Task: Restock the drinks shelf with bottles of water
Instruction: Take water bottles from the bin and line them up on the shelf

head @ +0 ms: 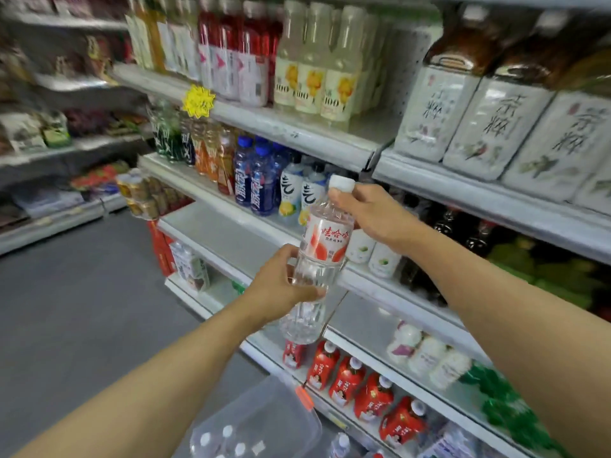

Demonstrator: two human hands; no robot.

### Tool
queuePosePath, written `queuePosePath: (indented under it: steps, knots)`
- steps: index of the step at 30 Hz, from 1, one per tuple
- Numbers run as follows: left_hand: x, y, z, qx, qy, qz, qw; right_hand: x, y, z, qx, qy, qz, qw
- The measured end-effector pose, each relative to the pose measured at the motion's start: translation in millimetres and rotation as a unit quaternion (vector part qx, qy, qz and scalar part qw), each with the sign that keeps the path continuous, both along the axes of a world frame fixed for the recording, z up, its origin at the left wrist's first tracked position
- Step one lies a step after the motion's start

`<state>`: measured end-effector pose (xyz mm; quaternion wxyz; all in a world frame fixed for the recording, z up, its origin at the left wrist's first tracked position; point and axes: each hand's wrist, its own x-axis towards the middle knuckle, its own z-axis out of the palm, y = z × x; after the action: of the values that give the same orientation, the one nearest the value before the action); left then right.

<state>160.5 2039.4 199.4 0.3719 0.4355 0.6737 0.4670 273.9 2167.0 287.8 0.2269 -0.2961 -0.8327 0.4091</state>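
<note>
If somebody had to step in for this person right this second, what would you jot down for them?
Left hand: grips the lower body of the water bottle.
Right hand: holds the same bottle at its neck, just under the white cap.
The bottle is in the air, tilted, in front of the shelves and not yet set down.
A bare stretch of shelf lies just behind it, left of the small white cans; that looks like the likely spot.
More white-capped bottles wait in the clear bin on the floor below.
Left to do: place this bottle, then shelve those in the bin.

Water bottle [322, 259] before shelves [264, 226], bin [264, 421] below, bottles [228, 438] inside
</note>
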Motion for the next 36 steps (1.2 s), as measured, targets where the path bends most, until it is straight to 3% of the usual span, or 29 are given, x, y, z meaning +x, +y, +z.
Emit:
queuePosePath:
  steps: [6,10,18,30,36]
  knots:
    - [35,16,66,0.063,0.004,-0.043,0.997,59,-9,65,0.047,0.033,-0.076,0.995]
    - [71,29,111,0.103,0.0,-0.079,0.992,119,-15,106,0.123,0.0,-0.139,0.982]
    - [155,54,192,0.156,0.012,-0.159,0.975,255,-38,174,0.248,-0.065,-0.322,0.911]
    - [314,106,270,0.208,0.0,-0.25,0.946,410,-30,218,0.286,-0.127,-0.457,0.833]
    - [378,143,310,0.237,-0.007,-0.253,0.938,473,4,232,0.289,-0.133,-0.478,0.819]
